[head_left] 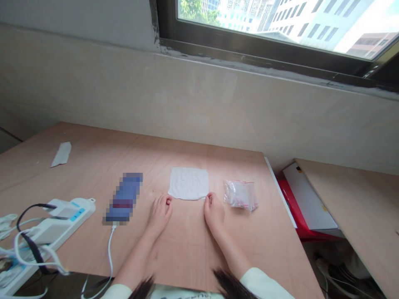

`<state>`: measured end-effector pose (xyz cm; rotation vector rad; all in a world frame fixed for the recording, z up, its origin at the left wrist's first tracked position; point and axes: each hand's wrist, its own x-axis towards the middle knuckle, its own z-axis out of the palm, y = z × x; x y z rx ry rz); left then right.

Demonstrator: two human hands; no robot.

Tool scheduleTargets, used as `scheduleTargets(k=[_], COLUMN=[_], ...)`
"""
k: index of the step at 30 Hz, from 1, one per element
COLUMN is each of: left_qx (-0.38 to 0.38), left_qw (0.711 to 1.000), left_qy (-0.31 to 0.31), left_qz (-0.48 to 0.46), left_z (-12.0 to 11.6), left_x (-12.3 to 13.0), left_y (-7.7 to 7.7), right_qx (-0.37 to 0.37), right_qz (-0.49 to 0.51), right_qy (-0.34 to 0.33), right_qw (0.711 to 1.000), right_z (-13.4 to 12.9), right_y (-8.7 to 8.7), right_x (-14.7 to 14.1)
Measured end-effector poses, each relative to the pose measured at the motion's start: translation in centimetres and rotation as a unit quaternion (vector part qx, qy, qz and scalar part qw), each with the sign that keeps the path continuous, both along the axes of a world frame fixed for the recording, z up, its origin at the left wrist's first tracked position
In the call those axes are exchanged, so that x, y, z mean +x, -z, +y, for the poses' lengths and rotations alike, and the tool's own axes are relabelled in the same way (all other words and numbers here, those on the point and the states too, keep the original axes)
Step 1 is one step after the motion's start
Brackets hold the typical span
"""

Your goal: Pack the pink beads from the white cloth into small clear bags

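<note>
A white sheet, a tissue or thin cloth (188, 183), lies spread flat on the wooden table, its surface slightly wrinkled. My left hand (160, 212) rests at its lower left corner with the fingers curled in; whether they grip the edge is hidden. At the lower right corner, my right hand (214, 211) is closed, thumb and forefinger pinching the sheet's edge. Just right of that hand sits a clear zip bag (240, 194) with pale and pink contents too unclear to name.
To the left lies a blurred-out phone (124, 197) on a white charging cable (109, 249). A white power strip (65, 224) with tangled cords fills the lower left. Farther back is a paper scrap (61, 153). Past the table's right edge, a red-and-white box (308, 199) sits beside another tabletop (358, 207).
</note>
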<state>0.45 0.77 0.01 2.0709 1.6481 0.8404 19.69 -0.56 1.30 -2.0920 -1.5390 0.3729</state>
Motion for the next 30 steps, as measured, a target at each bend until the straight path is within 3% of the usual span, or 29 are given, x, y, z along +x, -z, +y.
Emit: scheduleTargets(k=[15, 30], left_qx=[-0.014, -0.026], left_qw=[0.999, 0.999], left_qy=[0.034, 0.024], left_qz=[0.008, 0.003], left_z=[-0.04, 0.02], left_x=[-0.30, -0.16], left_y=[-0.23, -0.57], right_qx=[0.010, 0.004], right_qz=[0.087, 0.026], right_qy=[0.045, 0.016], right_qw=[0.995, 1.000], right_z=[-0.03, -0.16], right_y=[-0.04, -0.09], right_x=[0.28, 0.08])
